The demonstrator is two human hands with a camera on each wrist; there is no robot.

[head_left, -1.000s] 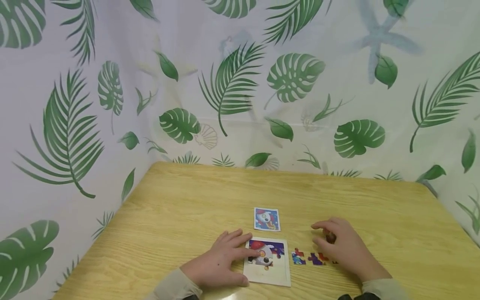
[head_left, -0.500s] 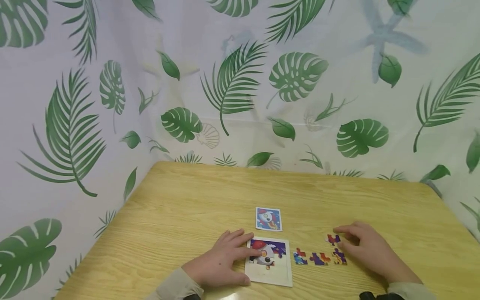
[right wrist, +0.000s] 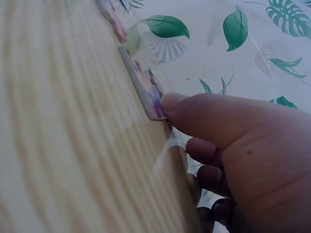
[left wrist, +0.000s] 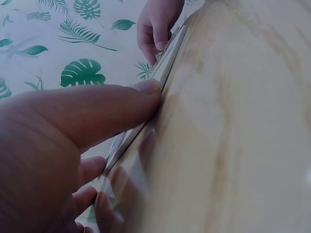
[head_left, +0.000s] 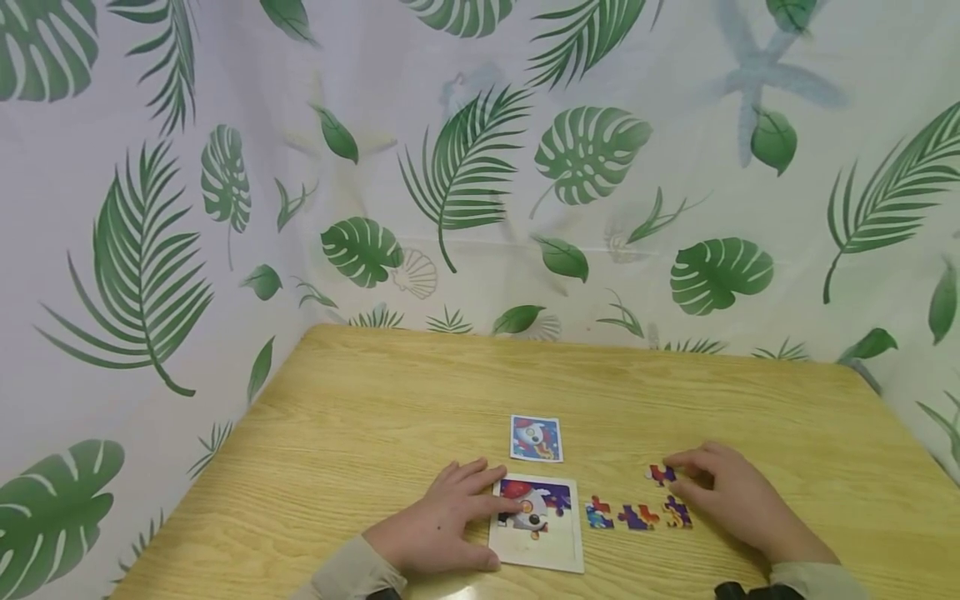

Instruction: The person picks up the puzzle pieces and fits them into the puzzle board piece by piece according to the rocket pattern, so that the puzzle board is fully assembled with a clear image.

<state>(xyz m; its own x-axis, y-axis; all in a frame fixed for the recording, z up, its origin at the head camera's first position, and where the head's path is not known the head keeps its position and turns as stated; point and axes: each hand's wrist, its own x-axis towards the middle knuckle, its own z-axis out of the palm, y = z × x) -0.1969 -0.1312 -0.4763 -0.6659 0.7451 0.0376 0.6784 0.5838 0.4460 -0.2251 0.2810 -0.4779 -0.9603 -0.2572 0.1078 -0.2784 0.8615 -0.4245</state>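
My left hand [head_left: 438, 525] rests at the left side of a square puzzle tray [head_left: 536, 557], its index finger lying across the fitted pieces and its thumb by the lower left edge. Fitted puzzle pieces [head_left: 525, 504] in the tray's upper part show a white animal with a red hat. My right hand [head_left: 738, 500] is low over the table, index fingertip at a red and purple puzzle piece [head_left: 660, 475]. Its thumb is beside a purple and orange piece [head_left: 677, 512]; in the right wrist view the thumb tip meets the edge of a flat puzzle piece [right wrist: 148, 94].
Two more loose pieces lie between tray and right hand: a red and blue piece [head_left: 598, 512] and a purple and orange one [head_left: 637, 517]. Behind the tray is a small picture card [head_left: 536, 439]. A leaf-print curtain [head_left: 480, 167] hangs behind the wooden table [head_left: 390, 375].
My right hand has moved right, uncovering the loose pieces it hid a second ago. The red and purple piece has shifted slightly left lately. My left hand has stayed put.
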